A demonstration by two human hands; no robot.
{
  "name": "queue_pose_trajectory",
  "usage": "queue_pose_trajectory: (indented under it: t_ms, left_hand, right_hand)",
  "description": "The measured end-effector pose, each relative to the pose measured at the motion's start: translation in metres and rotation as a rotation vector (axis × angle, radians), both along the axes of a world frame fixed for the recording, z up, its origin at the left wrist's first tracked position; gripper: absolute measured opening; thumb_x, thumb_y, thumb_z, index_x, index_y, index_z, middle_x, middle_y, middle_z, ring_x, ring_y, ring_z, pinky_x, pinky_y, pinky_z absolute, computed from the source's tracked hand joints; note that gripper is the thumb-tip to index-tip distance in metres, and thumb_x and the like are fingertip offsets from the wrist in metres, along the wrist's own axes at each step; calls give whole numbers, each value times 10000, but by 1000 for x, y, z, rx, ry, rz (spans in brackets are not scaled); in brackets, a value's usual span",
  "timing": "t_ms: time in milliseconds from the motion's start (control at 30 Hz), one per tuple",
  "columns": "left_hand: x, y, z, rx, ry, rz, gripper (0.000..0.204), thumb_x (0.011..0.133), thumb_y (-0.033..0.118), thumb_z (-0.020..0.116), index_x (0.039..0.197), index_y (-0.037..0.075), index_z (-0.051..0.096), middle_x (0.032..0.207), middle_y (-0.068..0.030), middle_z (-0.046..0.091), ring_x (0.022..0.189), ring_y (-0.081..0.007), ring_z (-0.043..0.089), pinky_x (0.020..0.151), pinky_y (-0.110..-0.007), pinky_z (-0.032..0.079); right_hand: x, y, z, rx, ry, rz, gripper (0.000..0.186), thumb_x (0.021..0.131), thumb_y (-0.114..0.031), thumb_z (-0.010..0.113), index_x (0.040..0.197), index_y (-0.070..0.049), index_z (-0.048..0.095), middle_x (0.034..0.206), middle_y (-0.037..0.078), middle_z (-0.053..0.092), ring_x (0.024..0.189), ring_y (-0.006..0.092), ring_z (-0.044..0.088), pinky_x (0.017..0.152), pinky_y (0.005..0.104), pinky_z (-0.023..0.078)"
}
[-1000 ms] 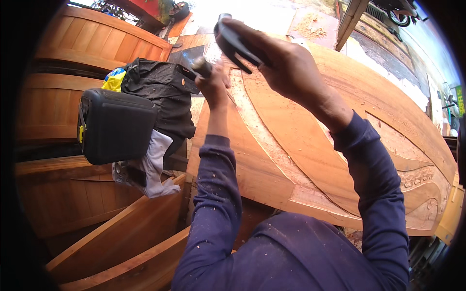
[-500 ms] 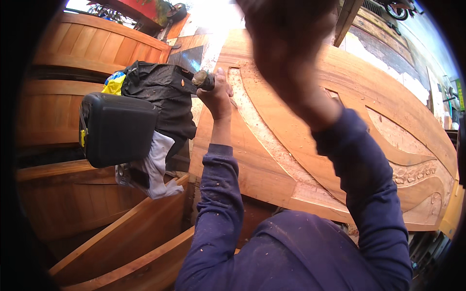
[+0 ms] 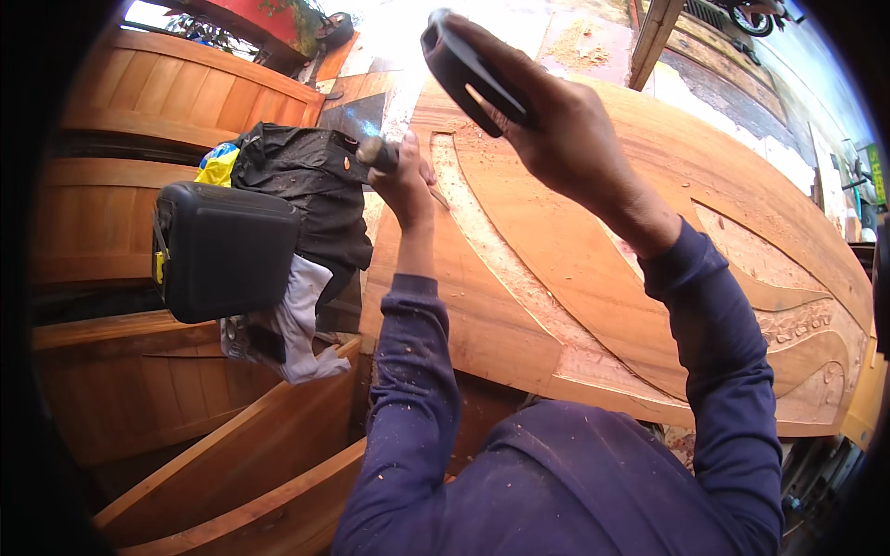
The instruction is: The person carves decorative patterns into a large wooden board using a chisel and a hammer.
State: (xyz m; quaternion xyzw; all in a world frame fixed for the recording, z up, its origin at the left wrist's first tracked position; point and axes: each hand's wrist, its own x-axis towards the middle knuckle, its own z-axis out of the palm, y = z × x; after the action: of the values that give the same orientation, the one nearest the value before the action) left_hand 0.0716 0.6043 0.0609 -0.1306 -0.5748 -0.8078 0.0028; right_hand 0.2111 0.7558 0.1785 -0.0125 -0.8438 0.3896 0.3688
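A broad wooden panel (image 3: 519,222), carved with curved recesses, lies before me. My left hand (image 3: 410,185) is closed around a chisel (image 3: 380,154) at the panel's left side. The chisel's worn, blunt handle end sticks out past my thumb, and its thin blade shows below the fingers by a long curved groove (image 3: 482,232) strewn with chips. Raised above the panel, my right hand (image 3: 579,134) grips a black, curved tool (image 3: 468,79) with an opening in it; its exact kind is unclear. That tool is apart from the chisel in view.
A black hard case (image 3: 232,250) and a dark cloth bag (image 3: 301,167) stand at the left, with a pale cloth (image 3: 306,320) hanging below. Wooden panels (image 3: 195,83) are further left. Wood shavings (image 3: 579,44) lie beyond the panel. A carved leaf band (image 3: 797,324) is at right.
My right hand, blurred high over the panel before, has turned and moved, and the black tool now shows clearly. My left hand with the chisel has shifted slightly left.
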Motion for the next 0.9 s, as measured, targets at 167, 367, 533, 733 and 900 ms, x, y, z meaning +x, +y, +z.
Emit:
queue_pose_trajectory:
  t_ms: [167, 367, 533, 733, 900]
  left_hand:
    - [14, -7, -2, -44, 63, 11, 299, 955, 111, 702, 743, 111, 492, 539, 27, 455, 408, -68, 398, 411, -265, 379]
    - [19, -4, -7, -226, 245, 141, 289, 949, 83, 699, 722, 53, 524, 570, -6, 523, 441, -103, 488, 411, -281, 373]
    - [12, -9, -23, -241, 193, -78, 88, 904, 30, 683, 907, -3, 602, 819, -70, 650, 615, -112, 608, 486, -316, 464]
    - [-13, 0, -5, -35, -80, 18, 261, 956, 100, 648, 727, 81, 523, 545, -2, 465, 396, -112, 428, 377, -269, 357]
    - [12, -4, 3, 0, -12, 26, 374, 943, 135, 716, 672, 131, 457, 519, 34, 427, 385, -78, 404, 367, -261, 341]
  right_hand:
    - [-18, 2, 66, 100, 613, 123, 703, 914, 87, 623, 1553, -108, 404, 1401, 191, 583, 1233, 332, 613, 988, 409, 548]
    - [-39, -31, 14, 153, 529, -85, 467, 904, -79, 688, 1346, -191, 588, 975, 116, 657, 763, 294, 660, 634, 414, 538]
    - [-17, -9, -30, 596, -166, 143, 833, 917, -29, 633, 1563, -485, 370, 800, 97, 647, 638, 261, 678, 562, 382, 577]
    - [0, -10, -23, 15, -24, 105, 783, 892, 113, 636, 1555, -261, 452, 1438, 121, 612, 1182, 332, 687, 983, 406, 596]
    - [9, 6, 0, -12, 147, 89, 744, 915, 89, 649, 1572, -171, 417, 1424, 168, 617, 1237, 301, 658, 971, 397, 588]
